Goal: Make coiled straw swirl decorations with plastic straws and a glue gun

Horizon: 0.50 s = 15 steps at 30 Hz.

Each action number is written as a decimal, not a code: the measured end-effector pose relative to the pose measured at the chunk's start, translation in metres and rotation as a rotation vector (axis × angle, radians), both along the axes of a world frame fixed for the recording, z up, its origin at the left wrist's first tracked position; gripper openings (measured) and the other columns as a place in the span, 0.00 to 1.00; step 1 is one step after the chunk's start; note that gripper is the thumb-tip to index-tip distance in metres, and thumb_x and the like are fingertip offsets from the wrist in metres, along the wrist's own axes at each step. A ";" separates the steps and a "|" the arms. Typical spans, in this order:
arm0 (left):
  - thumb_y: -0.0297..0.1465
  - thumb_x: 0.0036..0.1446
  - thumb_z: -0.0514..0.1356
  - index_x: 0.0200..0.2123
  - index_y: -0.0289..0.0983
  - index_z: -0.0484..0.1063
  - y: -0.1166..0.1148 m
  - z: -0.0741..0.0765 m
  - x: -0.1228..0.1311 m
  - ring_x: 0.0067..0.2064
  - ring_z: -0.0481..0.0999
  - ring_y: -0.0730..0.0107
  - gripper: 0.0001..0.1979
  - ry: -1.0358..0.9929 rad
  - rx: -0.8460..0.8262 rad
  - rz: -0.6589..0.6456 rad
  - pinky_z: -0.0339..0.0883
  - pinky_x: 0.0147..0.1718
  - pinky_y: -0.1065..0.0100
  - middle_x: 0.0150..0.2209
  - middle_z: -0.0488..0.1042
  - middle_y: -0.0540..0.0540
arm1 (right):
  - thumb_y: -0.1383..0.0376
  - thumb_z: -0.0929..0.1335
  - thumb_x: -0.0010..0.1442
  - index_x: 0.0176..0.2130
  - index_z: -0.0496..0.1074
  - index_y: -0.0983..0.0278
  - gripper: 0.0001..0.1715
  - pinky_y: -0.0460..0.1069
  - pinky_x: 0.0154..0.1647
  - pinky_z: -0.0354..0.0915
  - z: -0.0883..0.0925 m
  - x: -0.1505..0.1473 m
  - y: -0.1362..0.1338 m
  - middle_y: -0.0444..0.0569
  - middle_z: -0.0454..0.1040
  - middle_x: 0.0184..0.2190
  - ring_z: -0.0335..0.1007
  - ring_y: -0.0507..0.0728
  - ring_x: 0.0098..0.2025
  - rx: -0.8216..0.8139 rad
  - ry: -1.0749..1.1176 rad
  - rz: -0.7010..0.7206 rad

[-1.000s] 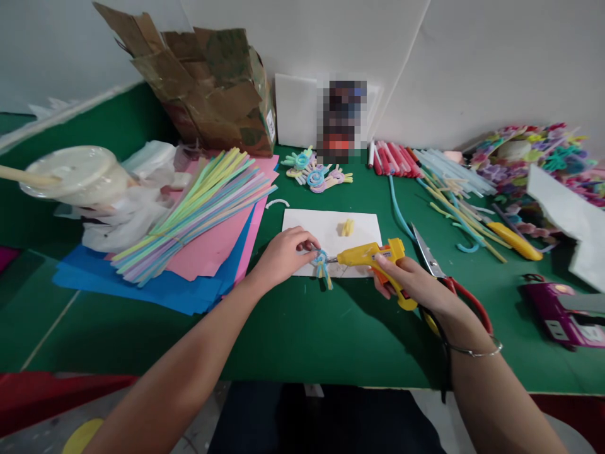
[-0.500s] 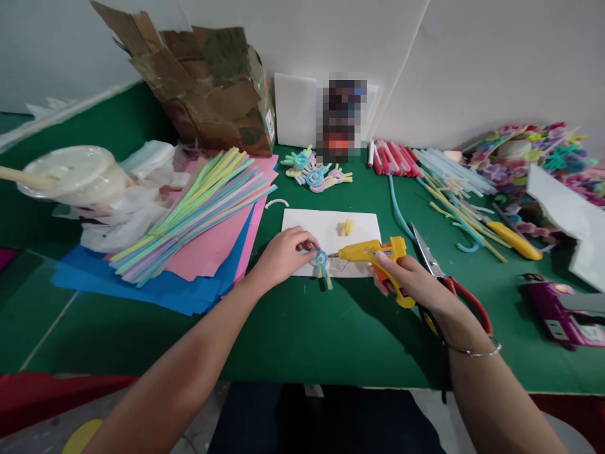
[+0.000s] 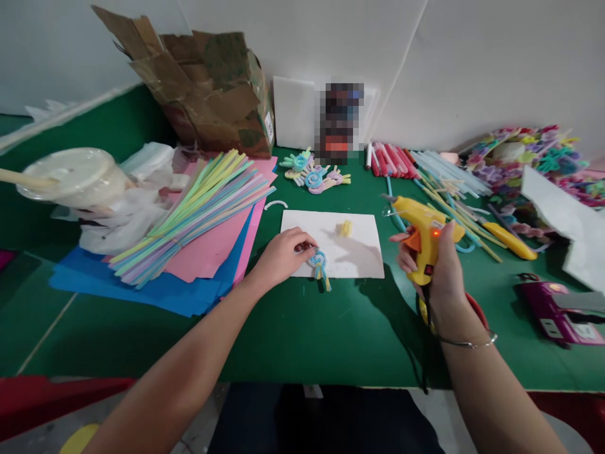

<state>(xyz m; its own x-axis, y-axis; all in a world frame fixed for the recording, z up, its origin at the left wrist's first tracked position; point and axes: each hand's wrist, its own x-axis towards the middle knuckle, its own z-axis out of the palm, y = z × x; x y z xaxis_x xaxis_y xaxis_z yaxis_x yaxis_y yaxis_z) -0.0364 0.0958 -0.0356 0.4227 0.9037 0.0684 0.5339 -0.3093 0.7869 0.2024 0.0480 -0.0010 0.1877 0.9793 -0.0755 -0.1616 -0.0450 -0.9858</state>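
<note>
Between the thumb and fingers of my left hand [image 3: 289, 252] is the edge of a small blue and yellow pipe cleaner spiral [image 3: 319, 260], its loose ends pointing toward me. It lies at the front edge of a white card [image 3: 307, 221]. My right hand [image 3: 442, 268] is wrapped around a yellow hot glue gun [image 3: 425, 236], raised right of the card with its nozzle to the left and a red light lit. A small yellow pipe cleaner piece [image 3: 346, 228] rests on the card.
Bundled pastel pipe cleaners [image 3: 189, 214] lie on coloured sheets at left, near a lidded cup [image 3: 70, 176]. Finished curled shapes [image 3: 314, 176] and red markers [image 3: 392, 159] sit at the back. A yellow cutter [image 3: 513, 241] and purple power strip [image 3: 560, 309] are at right; scissors are mostly hidden.
The glue gun has lifted away from the spiral, up and to the right, and tilted in my right hand. My left hand stays at the spiral.
</note>
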 end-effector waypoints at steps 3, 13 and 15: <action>0.25 0.53 0.56 0.34 0.39 0.71 0.000 0.000 0.001 0.32 0.70 0.72 0.06 -0.020 -0.022 0.018 0.65 0.34 0.69 0.32 0.71 0.50 | 0.44 0.52 0.60 0.31 0.61 0.61 0.26 0.46 0.16 0.53 0.004 0.003 0.003 0.51 0.72 0.31 0.49 0.48 0.17 0.025 -0.032 -0.182; 0.25 0.53 0.55 0.39 0.39 0.65 0.001 -0.002 -0.002 0.34 0.73 0.72 0.09 -0.194 -0.019 0.246 0.65 0.35 0.70 0.29 0.71 0.51 | 0.55 0.63 0.59 0.35 0.66 0.64 0.14 0.45 0.19 0.59 0.010 0.067 -0.004 0.47 0.67 0.34 0.55 0.47 0.21 -0.109 0.023 -0.691; 0.25 0.53 0.54 0.37 0.39 0.66 0.001 -0.002 -0.002 0.34 0.73 0.71 0.07 -0.186 -0.018 0.252 0.66 0.35 0.69 0.30 0.71 0.50 | 0.55 0.66 0.56 0.33 0.67 0.64 0.14 0.45 0.19 0.59 0.007 0.081 -0.010 0.46 0.67 0.31 0.55 0.47 0.21 -0.104 -0.056 -0.729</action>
